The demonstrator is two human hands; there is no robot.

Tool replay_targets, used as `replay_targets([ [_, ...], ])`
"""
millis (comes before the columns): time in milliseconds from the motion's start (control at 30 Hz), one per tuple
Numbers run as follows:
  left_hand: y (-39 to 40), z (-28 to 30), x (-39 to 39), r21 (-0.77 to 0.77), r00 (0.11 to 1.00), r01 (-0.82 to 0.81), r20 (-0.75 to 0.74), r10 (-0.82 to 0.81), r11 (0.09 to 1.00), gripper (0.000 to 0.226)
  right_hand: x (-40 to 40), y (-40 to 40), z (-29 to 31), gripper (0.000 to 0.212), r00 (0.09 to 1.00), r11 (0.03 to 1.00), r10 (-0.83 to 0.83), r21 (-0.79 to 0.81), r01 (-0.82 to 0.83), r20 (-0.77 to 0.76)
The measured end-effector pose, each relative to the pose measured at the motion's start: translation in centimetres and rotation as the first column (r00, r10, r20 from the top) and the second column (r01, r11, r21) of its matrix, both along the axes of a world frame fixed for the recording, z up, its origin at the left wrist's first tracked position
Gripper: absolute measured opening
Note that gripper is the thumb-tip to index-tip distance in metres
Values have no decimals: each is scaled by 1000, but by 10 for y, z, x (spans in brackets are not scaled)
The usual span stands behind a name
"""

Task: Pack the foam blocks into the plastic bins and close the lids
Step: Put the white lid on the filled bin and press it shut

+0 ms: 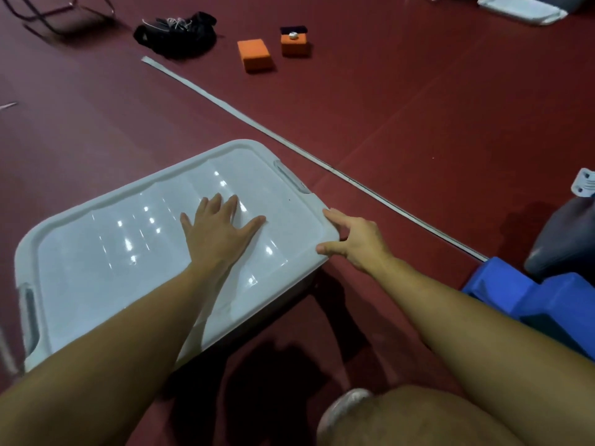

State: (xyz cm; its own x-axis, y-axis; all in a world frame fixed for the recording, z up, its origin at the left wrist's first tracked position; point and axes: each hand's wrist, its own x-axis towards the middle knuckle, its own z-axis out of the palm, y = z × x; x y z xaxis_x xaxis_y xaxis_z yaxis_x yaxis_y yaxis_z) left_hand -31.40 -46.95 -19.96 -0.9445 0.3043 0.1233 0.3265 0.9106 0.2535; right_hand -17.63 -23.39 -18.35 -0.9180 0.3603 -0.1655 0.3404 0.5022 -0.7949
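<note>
The plastic bin point(289, 284) sits on the red floor point(418, 123), its white lid point(96, 268) on top. The left hand point(219, 233) lies flat on the lid, fingers spread; the right hand point(357, 243) pinches the lid's near corner (thumb and forefinger on the rim). Two orange foam blocks point(256, 54) sit well apart beyond.

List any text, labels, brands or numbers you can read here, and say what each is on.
None can be read.
Bin lid: plain, only light glare, under the left hand and right hand.
Orange foam blocks: no markings.
Small white object on the far block: too small to tell.
Blue foam blocks: no markings.
</note>
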Motion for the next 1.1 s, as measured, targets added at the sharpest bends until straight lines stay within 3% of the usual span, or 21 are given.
replay_targets([
  [133, 0, 1, 1, -73, 1000, 2, -8, -3, 997, 83, 7, -5, 6, 85, 999, 985, 37, 168, -42, 37],
  [267, 14, 15, 9, -22, 999, -24, 36, 24, 999, 66, 25, 9, 29, 81, 996, 973, 41, 226, -57, 74],
  [367, 42, 34, 32, 69, 992, 114, 51, -117, 991, 60, 67, 32, 50, 80, 995, 951, -91, 300, 72, 49],
  [500, 108, 79, 91, 220, 922, 339, 116, -369, 915, 62, 140, 62, 88, 86, 985, 899, -165, 418, 132, 43],
  [667, 198, 151, 180, 261, 791, 550, 143, -595, 793, 58, 235, 98, 145, 85, 963, 827, -270, 514, 226, 12],
  [833, 279, 208, 291, 176, 590, 764, 197, -783, 621, 59, 361, 139, 189, 90, 916, 764, -399, 542, 351, -30],
  [1100, 371, 231, 494, 104, 313, 931, 262, -913, 349, 67, 611, 191, 221, 93, 722, 593, -691, 559, 580, -15],
])
